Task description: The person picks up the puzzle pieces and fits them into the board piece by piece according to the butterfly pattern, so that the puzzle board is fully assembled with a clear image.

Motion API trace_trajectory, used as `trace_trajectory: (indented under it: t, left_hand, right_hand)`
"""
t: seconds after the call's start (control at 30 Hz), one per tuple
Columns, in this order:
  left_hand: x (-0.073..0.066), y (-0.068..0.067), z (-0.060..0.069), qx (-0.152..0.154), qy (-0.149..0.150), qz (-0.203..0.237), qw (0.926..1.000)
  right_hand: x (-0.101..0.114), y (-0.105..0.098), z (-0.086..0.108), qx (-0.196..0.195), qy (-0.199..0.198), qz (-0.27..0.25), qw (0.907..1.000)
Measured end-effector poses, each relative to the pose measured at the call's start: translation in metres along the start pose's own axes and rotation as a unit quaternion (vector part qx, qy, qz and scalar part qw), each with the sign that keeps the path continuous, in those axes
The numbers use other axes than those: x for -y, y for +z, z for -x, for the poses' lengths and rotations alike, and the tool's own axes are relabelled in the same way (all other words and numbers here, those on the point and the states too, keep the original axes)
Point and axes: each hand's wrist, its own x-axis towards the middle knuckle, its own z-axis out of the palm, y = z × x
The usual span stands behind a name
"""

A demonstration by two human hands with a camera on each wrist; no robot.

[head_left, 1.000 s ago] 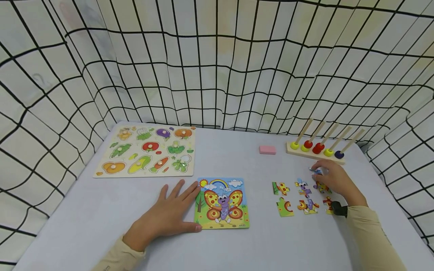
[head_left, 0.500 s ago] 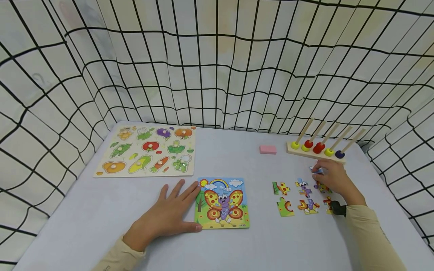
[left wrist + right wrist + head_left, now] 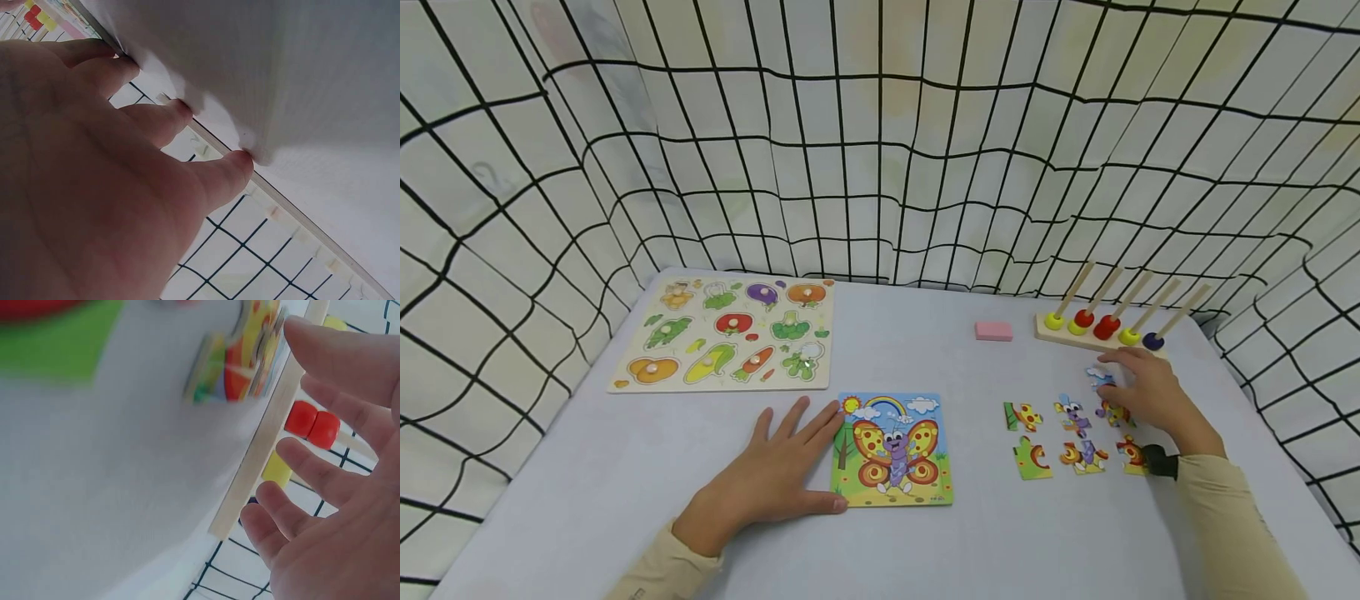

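A butterfly picture board (image 3: 892, 450) lies flat at the middle of the table. Against its left edge rests my left hand (image 3: 767, 475), palm down with the fingers spread. Several jigsaw pieces lie to the right, among them a green corner piece (image 3: 1032, 459) and a blue cloud piece (image 3: 1099, 377). My right hand (image 3: 1152, 398) is over the right-hand pieces, thumb and forefinger apart beside the cloud piece, partly covering the piece below it. In the right wrist view the fingers of this hand (image 3: 337, 469) are apart, with nothing between them.
A vegetable peg board (image 3: 722, 333) lies at the back left. A pink block (image 3: 993, 332) sits behind the pieces. The wooden bead stand (image 3: 1093, 337) with upright pegs is just beyond my right hand. Black netting surrounds the table's far and side edges.
My right hand has shifted slightly right and its thumb and forefinger have spread, leaving the cloud piece more visible. My left hand has stayed at the board's edge.
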Motion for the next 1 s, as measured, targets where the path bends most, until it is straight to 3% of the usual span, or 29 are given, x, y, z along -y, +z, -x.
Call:
trace_trajectory:
  t: [0.13,0.43,1.0]
  left_hand:
    - [0.0005,-0.0001,0.0004,0.002,-0.001,0.001,1.0000]
    - [0.0005,0.0010,-0.0001,0.002,-0.003,-0.001,1.0000]
    - [0.0004,0.0018,0.0008,-0.005,0.008,0.003,0.9999]
  right_hand:
    - [-0.0030,-0.0023,-0.0006,0.016,0.014,0.000,0.9998]
    - [-0.0064,0.0026,-0.0018,0.002,-0.026,-0.015,0.9996]
    - [0.0002,0.0017,-0.0044,0.015,-0.028,-0.019,0.9993]
